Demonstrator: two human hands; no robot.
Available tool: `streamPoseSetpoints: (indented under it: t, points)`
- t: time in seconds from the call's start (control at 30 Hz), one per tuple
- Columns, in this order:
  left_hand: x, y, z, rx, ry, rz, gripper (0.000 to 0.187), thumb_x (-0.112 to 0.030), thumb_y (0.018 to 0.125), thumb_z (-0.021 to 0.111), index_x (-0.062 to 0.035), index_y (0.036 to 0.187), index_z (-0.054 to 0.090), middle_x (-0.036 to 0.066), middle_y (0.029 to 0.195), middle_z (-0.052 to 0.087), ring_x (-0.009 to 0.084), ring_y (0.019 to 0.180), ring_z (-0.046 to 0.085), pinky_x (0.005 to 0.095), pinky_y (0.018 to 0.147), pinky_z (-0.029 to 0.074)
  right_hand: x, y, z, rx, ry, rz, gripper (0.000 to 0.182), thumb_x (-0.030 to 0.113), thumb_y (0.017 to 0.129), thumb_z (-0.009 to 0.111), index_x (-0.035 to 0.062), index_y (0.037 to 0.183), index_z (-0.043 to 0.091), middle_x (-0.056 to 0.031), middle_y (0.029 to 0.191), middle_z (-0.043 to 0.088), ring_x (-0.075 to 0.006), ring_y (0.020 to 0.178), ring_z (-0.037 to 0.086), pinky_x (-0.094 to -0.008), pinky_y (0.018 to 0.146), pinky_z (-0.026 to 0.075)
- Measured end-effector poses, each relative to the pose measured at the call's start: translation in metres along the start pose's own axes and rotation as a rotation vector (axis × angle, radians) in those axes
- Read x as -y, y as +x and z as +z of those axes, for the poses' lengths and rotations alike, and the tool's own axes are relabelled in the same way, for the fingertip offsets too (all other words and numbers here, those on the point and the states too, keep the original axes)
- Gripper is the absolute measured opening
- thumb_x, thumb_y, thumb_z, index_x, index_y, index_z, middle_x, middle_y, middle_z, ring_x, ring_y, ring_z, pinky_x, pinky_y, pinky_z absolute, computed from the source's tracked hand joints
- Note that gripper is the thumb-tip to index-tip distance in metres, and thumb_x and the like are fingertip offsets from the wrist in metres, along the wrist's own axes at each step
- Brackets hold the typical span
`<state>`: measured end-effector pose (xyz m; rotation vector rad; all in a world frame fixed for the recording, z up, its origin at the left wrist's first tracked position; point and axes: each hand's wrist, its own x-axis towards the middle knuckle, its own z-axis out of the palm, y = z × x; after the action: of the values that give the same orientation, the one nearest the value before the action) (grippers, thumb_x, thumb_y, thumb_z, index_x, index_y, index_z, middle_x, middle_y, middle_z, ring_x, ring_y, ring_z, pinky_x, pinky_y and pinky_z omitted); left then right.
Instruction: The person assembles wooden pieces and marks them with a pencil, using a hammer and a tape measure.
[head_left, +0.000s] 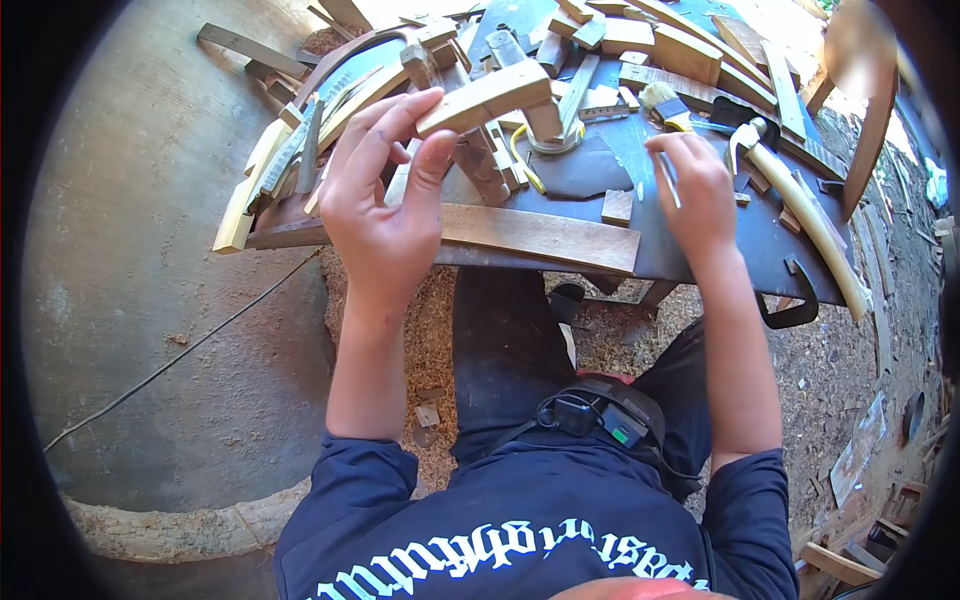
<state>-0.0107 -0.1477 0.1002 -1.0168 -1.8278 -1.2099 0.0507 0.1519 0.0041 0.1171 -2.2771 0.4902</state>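
Note:
My left hand [385, 200] is closed on one end of an L-shaped wooden piece [490, 97], pinched between thumb and fingers above the workbench. The piece has a short leg pointing down at its far end. My right hand [695, 190] is closed over the bench's right side, with a thin pale stick [670, 183] showing by its fingers; its exact kind is too small to tell. Just beyond that hand lie a paintbrush [664, 105] and a hammer [800, 200] with a pale curved handle. A small wooden block [617, 207] sits between my hands.
The dark workbench [665, 262] bears many wood offcuts, a long board [540, 236] along its near edge, and a tape roll [556, 138]. Stacked timber [690, 52] fills the back. Sawdust covers the floor [620, 335], and a cord [180, 355] runs at left.

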Motion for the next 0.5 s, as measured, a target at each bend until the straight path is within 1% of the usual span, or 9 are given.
streamPoseSetpoints:
  t: [0.1,0.17,0.23,0.27,0.3,0.4,0.43,0.47,0.5]
  points:
    - [-0.019,-0.005,0.01,0.035,-0.094,-0.007,0.029,-0.011,0.098,0.082,0.0015,0.124,0.077,0.013,0.116,0.075,0.0165,0.095,0.068,0.0265,0.074,0.052,-0.013,0.001,-0.006,0.024,-0.07,0.048,0.011,0.003,0.093,0.07,0.003,0.104,0.074,-0.0155,0.104,0.075,-0.0369,0.103,0.071,-0.0469,0.091,0.057]
    - [-0.032,-0.011,0.018,0.081,-0.221,-0.09,0.03,-0.008,0.098,0.08,0.0039,0.126,0.076,0.014,0.12,0.074,0.0166,0.099,0.068,0.0265,0.078,0.055,-0.017,-0.006,-0.014,0.079,-0.096,0.115,0.017,-0.001,0.091,0.067,0.0026,0.106,0.075,-0.0155,0.107,0.076,-0.0372,0.106,0.071,-0.0471,0.094,0.057]
    - [-0.047,-0.019,0.028,0.159,-0.37,-0.217,0.032,-0.003,0.1,0.077,0.0077,0.13,0.072,0.015,0.128,0.07,0.0163,0.107,0.069,0.0268,0.087,0.06,-0.028,-0.014,-0.016,0.121,-0.115,0.122,0.021,-0.003,0.09,0.064,0.0027,0.107,0.075,-0.016,0.109,0.077,-0.0374,0.108,0.071,-0.047,0.096,0.057]
    - [-0.05,-0.025,0.034,0.184,-0.428,-0.261,0.033,-0.002,0.1,0.076,0.0078,0.131,0.071,0.015,0.128,0.069,0.0159,0.108,0.069,0.0268,0.088,0.06,-0.033,-0.02,-0.019,0.151,-0.125,0.125,0.023,-0.004,0.089,0.063,0.0027,0.107,0.075,-0.0163,0.109,0.077,-0.0376,0.11,0.07,-0.047,0.097,0.056]
    - [-0.051,-0.032,0.039,0.206,-0.483,-0.304,0.033,-0.002,0.101,0.076,0.008,0.132,0.071,0.015,0.129,0.068,0.0156,0.109,0.069,0.0267,0.088,0.061,-0.035,-0.023,-0.026,0.21,-0.13,0.117,0.036,-0.007,0.087,0.059,0.0034,0.116,0.076,-0.0188,0.119,0.077,-0.039,0.115,0.07,-0.0456,0.103,0.055]
    - [-0.056,-0.049,0.054,0.241,-0.598,-0.372,0.034,-0.002,0.102,0.075,0.0079,0.134,0.07,0.015,0.13,0.067,0.0153,0.11,0.07,0.0269,0.09,0.062,-0.034,-0.033,-0.042,0.158,-0.067,0.022,0.044,-0.008,0.087,0.058,0.0048,0.126,0.076,-0.0214,0.13,0.074,-0.0409,0.12,0.068,-0.0435,0.11,0.052]
    - [-0.056,-0.052,0.057,0.25,-0.606,-0.367,0.034,-0.002,0.102,0.075,0.0079,0.134,0.07,0.015,0.13,0.067,0.0157,0.11,0.07,0.0271,0.09,0.062,-0.028,-0.033,-0.054,0.216,-0.033,0.071,0.05,-0.007,0.089,0.061,0.0075,0.136,0.073,-0.0207,0.139,0.07,-0.0377,0.122,0.069,-0.0435,0.109,0.054]
    - [-0.056,-0.055,0.06,0.257,-0.612,-0.36,0.034,-0.002,0.102,0.075,0.0078,0.134,0.07,0.015,0.131,0.066,0.0161,0.11,0.07,0.0274,0.091,0.062,-0.017,-0.033,-0.068,0.191,0.101,0.176,0.049,-0.006,0.09,0.063,0.0068,0.136,0.072,-0.0196,0.139,0.071,-0.035,0.121,0.07,-0.0429,0.106,0.056]
    - [-0.058,-0.055,0.062,0.281,-0.597,-0.355,0.033,-0.006,0.105,0.071,0.0092,0.135,0.069,0.017,0.133,0.064,0.0201,0.111,0.069,0.0322,0.095,0.063,-0.001,-0.032,-0.082,0.163,0.235,0.282,0.048,-0.005,0.091,0.064,0.0062,0.137,0.072,-0.0186,0.139,0.071,-0.0323,0.12,0.071,-0.0423,0.103,0.058]
